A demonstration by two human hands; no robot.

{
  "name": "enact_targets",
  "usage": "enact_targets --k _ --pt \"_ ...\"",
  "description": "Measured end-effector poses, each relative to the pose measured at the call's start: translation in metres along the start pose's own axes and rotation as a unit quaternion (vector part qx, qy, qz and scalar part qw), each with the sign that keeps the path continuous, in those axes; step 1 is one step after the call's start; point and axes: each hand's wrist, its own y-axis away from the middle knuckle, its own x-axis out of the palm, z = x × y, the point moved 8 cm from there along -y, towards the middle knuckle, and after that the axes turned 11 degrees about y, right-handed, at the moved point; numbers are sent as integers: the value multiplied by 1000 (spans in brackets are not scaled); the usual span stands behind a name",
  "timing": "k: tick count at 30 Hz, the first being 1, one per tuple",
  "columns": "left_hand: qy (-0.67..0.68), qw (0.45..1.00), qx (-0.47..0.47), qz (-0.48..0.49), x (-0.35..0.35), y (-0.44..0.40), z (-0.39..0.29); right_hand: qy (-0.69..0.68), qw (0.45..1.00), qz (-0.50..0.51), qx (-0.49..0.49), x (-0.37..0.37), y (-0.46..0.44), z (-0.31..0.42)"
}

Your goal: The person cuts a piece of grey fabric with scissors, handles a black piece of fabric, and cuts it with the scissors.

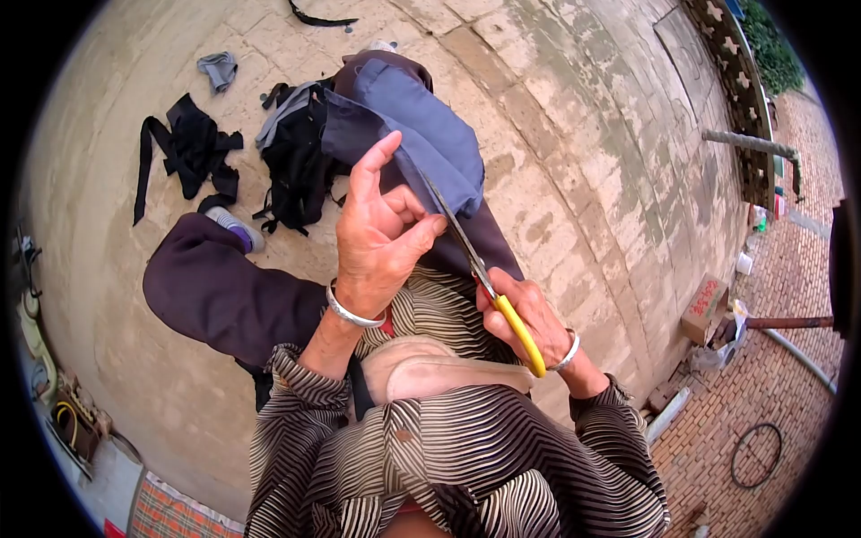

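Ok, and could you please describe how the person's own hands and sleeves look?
Both the left hand and right hand are bare, without gloves. Each wrist wears a silver-coloured bangle. The sleeves have narrow dark and pale stripes and end short of the wrists.

Black cloth scraps [191, 148] on paving [587, 166]

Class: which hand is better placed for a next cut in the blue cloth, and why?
Probably the right hand: it grips the scissors, whose blades point toward the blue cloth. The left hand has no scissors; its thumb is by the blades.
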Motion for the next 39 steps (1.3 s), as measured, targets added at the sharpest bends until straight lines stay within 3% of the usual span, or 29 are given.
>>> enact_targets --k 20,26,28,31,39 --pt "-6 1000 -3 -9 5 1 -4 17 999 -28 7 -3 1 3" --pt "-11 1000 5 -9 4 0 -4 -39 999 -16 7 -1 0 5" --pt "-14 1000 2 -5 3 0 -4 -16 998 50 18 3 0 4" --pt "-23 1000 2 0 4 1 -5 -24 997 70 3 3 -1 5" --pt "6 1000 -30 -5 7 4 2 -12 998 55 37 2 -6 7"
